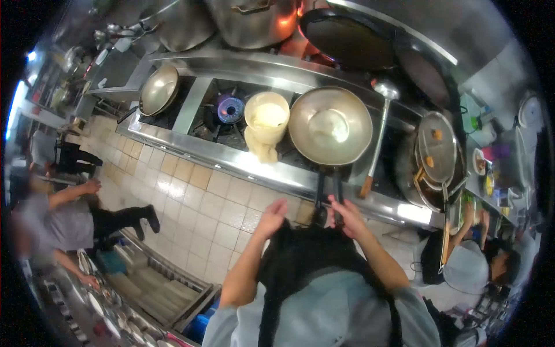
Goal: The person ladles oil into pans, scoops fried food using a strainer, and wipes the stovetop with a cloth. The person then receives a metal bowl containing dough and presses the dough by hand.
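Observation:
My right hand (346, 216) is closed round a black handle of the large metal pan (330, 126), which rests on the stove and has a bright patch of liquid or glare at its centre. A second black handle lies beside it. My left hand (274, 215) is raised in front of the stove edge, fingers partly curled and apart from the handles. Left of the pan stands a cream-coloured container (267, 113) with pale contents, a yellowish cloth (260, 151) below it. A lit burner (230, 109) shows blue flame further left.
A small pan (159, 91) sits at the left of the stove. A long ladle (379, 139) lies right of the large pan, with strainers (436, 144) beyond. Large pots (248, 23) stand behind. People work at far left and right.

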Available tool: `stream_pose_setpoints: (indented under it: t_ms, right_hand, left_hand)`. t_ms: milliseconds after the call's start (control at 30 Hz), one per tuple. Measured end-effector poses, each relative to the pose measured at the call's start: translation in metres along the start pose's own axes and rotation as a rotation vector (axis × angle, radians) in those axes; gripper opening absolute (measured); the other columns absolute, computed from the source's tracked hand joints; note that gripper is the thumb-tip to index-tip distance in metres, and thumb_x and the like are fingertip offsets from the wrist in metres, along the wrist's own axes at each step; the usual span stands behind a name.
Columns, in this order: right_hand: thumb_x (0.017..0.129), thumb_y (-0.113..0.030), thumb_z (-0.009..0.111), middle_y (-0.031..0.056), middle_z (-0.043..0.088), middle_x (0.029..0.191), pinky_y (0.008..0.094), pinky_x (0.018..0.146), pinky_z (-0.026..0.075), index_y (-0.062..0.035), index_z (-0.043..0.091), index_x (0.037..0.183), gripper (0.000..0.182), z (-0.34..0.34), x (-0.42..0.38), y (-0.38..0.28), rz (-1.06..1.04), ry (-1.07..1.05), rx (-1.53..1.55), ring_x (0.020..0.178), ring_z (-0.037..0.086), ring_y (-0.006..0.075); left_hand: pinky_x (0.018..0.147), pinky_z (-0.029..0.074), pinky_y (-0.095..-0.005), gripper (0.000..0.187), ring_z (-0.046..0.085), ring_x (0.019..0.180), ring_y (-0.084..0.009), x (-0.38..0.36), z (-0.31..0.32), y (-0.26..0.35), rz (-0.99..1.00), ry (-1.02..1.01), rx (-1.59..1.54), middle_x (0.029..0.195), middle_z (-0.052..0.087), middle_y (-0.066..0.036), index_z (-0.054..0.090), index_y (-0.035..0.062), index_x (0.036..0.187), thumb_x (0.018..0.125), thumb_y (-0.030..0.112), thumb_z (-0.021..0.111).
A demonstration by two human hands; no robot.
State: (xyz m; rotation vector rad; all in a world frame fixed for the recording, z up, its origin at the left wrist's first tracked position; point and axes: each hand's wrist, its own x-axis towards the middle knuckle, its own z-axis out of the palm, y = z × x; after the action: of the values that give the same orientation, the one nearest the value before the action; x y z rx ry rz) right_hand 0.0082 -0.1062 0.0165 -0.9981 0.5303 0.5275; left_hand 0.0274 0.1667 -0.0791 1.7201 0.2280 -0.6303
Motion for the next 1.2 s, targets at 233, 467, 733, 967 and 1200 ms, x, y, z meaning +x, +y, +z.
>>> stream_pose_setpoints:
  t_ms: [233,467,733,967,1200]
  right_hand:
    - [0.096,-0.018,0.056,0.0078,0.059,0.081,0.0326,0.053,0.05,-0.0064,0.045,0.126,0.034,-0.027,-0.005,-0.022,0.019,-0.073,-0.133,0.065,0.059,0.0176]
    - [0.098,-0.024,0.052,0.0094,0.062,0.087,0.0345,0.059,0.053,-0.0065,0.045,0.127,0.034,-0.041,-0.003,-0.04,0.044,-0.199,-0.238,0.072,0.062,0.0187]
    - [0.098,-0.031,0.052,0.0074,0.063,0.09,0.0308,0.064,0.054,-0.0033,0.053,0.115,0.032,-0.061,0.005,-0.029,0.016,-0.052,-0.154,0.076,0.063,0.017]
    - [0.1,-0.034,0.048,0.0053,0.066,0.097,0.0321,0.072,0.052,-0.0045,0.059,0.113,0.034,-0.091,0.022,0.01,0.058,-0.025,0.079,0.083,0.063,0.0161]
    - [0.1,-0.045,0.043,0.0079,0.062,0.102,0.0371,0.082,0.051,-0.005,0.055,0.118,0.046,-0.084,0.049,0.004,0.056,-0.104,0.083,0.096,0.059,0.0207]
  left_hand:
    - [0.082,0.048,-0.0329,0.035,0.057,0.094,-0.0187,0.035,0.1,0.059,0.086,-0.33,-0.051,0.108,0.062,-0.012,0.052,0.001,0.127,0.097,0.018,0.047]
    - [0.084,0.048,-0.0309,0.041,0.057,0.098,-0.017,0.023,0.103,0.068,-0.047,-0.399,-0.285,0.114,0.061,-0.008,0.045,0.0038,0.137,0.099,0.018,0.046]
    - [0.081,0.05,-0.0307,0.045,0.059,0.097,-0.0179,-0.032,0.023,-0.083,-0.266,0.121,-0.207,0.114,0.062,-0.01,0.045,0.0016,0.138,0.098,0.02,0.051]
    - [0.056,0.049,-0.0308,0.032,0.059,0.073,-0.017,-0.146,-0.014,-0.224,-0.643,0.432,-0.385,0.089,0.061,-0.007,0.058,0.0044,0.117,0.09,0.019,0.055]
    - [0.064,0.049,-0.031,0.038,0.06,0.082,-0.0181,-0.137,0.009,-0.11,-0.56,0.413,-0.445,0.101,0.061,-0.007,0.053,0.0047,0.126,0.093,0.023,0.057]
